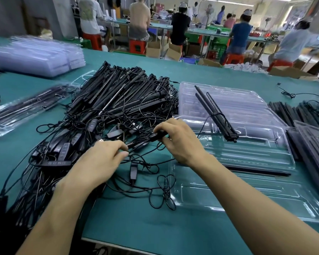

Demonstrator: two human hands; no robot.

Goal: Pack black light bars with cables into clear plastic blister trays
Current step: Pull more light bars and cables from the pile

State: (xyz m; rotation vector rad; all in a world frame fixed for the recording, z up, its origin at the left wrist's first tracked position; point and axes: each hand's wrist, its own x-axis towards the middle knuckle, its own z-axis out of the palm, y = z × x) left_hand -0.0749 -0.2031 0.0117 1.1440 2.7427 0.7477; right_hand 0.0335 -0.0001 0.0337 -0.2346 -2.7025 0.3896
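Covering much of the green counter [129, 218] is a big heap of black light bars [122, 96] with tangled cables. Clear trays [247, 150] lie to its right, and two bars [215, 115] lean on them. The right hand [179, 142] curls its fingers round a small black box [157, 137]. The left hand [101, 161] pinches a black plug [136, 144] just beside it.
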